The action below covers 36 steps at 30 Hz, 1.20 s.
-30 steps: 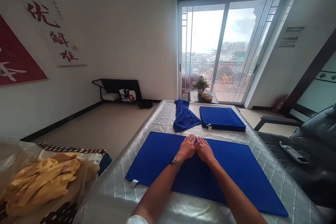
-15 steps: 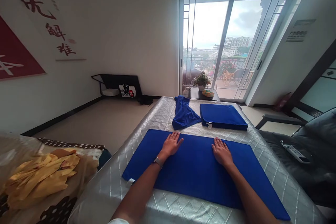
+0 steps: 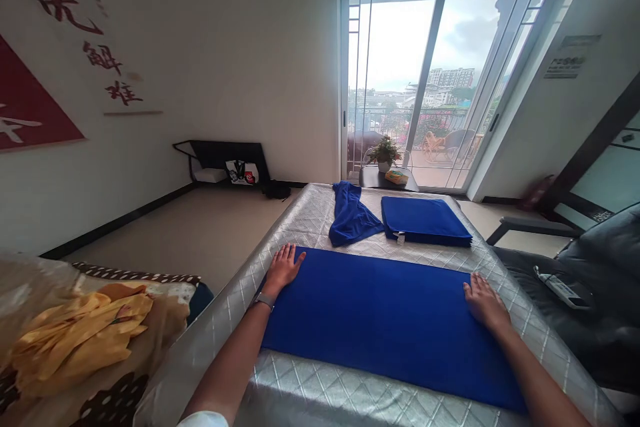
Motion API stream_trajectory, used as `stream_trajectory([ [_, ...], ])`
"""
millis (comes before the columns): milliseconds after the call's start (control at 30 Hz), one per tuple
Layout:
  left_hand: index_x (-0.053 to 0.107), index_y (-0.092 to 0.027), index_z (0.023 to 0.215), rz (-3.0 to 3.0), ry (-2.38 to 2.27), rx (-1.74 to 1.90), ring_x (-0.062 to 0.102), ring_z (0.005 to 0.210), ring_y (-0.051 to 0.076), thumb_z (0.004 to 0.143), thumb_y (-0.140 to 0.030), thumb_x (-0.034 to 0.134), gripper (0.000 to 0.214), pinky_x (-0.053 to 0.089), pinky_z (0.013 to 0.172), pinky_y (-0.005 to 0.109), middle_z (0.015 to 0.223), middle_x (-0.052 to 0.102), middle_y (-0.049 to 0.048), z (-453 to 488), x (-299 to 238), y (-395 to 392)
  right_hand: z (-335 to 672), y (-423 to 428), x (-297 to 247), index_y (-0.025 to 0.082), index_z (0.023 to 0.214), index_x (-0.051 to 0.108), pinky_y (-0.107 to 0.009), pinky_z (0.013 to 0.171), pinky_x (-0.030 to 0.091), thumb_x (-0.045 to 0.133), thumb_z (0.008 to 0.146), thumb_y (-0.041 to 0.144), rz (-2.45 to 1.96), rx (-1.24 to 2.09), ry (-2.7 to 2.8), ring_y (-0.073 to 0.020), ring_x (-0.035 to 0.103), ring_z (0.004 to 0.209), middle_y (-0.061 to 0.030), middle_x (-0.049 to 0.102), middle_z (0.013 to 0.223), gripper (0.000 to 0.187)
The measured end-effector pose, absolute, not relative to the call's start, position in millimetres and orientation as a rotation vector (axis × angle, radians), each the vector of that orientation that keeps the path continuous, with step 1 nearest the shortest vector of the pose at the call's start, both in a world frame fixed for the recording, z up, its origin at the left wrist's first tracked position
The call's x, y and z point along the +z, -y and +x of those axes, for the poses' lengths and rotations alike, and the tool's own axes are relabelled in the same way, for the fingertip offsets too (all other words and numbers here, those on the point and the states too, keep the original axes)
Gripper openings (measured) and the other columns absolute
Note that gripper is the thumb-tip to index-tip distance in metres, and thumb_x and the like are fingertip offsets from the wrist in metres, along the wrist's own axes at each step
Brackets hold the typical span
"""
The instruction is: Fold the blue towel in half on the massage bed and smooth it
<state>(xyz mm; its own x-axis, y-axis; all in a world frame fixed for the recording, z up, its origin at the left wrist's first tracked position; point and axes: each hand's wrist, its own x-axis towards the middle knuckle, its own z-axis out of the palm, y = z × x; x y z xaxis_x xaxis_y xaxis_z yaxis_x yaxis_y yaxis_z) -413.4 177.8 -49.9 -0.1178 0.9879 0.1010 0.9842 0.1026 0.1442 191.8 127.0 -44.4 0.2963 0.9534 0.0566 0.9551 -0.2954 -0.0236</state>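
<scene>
A large blue towel (image 3: 385, 320) lies spread flat on the silver quilted bed (image 3: 320, 393). My left hand (image 3: 283, 267) rests flat at the towel's far left corner, fingers stretched out. My right hand (image 3: 483, 300) lies flat at the towel's far right edge, fingers together and extended. Neither hand holds anything. Beyond the towel sit a stack of folded blue towels (image 3: 423, 220) and a crumpled blue towel (image 3: 350, 213).
A yellow cloth (image 3: 75, 340) lies on a patterned cover at the left. A dark couch (image 3: 595, 287) with a remote control (image 3: 563, 290) stands on the right. A potted plant (image 3: 384, 152) on a small table stands before the glass balcony doors.
My hands started side by side at the middle of the towel and slid apart, left hand to the left corner, right hand to the right edge.
</scene>
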Motion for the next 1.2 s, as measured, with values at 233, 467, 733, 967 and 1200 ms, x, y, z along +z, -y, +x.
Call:
stream_trajectory([
  [233,0.039,-0.012,0.155,2.208,-2.287,0.442,0.025,0.152,0.033,0.103,-0.054,0.024,0.068,0.022,0.123,0.052,0.160,0.038,0.0172,-367.4,-32.0,-166.8,121.6,-120.2,-18.6,0.001,0.146,0.049,-0.047,0.123,0.020,0.025,0.096,0.021,-2.250,-0.452,1.966,-0.0285,0.035,0.147,-0.0199,0.046,0.154,0.059],
  [467,0.058,-0.019,0.141,2.587,-1.620,0.621,0.047,0.141,0.025,0.106,-0.052,0.023,0.059,0.036,0.118,0.042,0.149,0.055,0.0128,-220.8,-26.5,-155.7,-27.3,-125.0,-6.8,0.010,0.154,0.040,-0.038,0.124,0.020,0.020,0.102,0.030,-1.834,0.022,2.320,-0.0202,0.027,0.151,-0.0091,0.037,0.161,0.060],
  [733,0.045,-0.013,0.151,2.544,-1.594,0.603,0.033,0.149,0.025,0.106,-0.054,0.015,0.068,0.027,0.124,0.046,0.157,0.043,0.0148,-185.1,-51.2,-151.4,-51.6,-128.9,-29.1,0.014,0.158,0.032,-0.040,0.125,0.015,0.025,0.099,0.022,-1.832,0.095,2.394,-0.0207,0.020,0.153,-0.0075,0.028,0.165,0.061],
  [967,0.041,-0.018,0.154,2.531,-1.665,0.505,0.032,0.150,0.024,0.106,-0.054,0.018,0.064,0.027,0.124,0.046,0.159,0.040,0.0106,-210.4,-52.3,-159.2,-28.5,-132.7,-29.9,0.012,0.159,0.029,-0.039,0.125,0.013,0.016,0.102,0.036,-1.972,0.123,2.321,-0.0178,0.018,0.153,-0.0057,0.026,0.165,0.063],
  [1200,0.043,-0.015,0.153,2.242,-2.192,0.355,0.031,0.150,0.029,0.105,-0.050,0.026,0.062,0.025,0.123,0.050,0.160,0.038,0.0136,-368.7,-54.9,-178.5,137.0,-134.2,-57.0,0.006,0.157,0.032,-0.042,0.125,0.015,0.020,0.097,0.038,-2.303,-0.042,2.054,-0.0225,0.023,0.152,-0.0102,0.029,0.164,0.069],
])
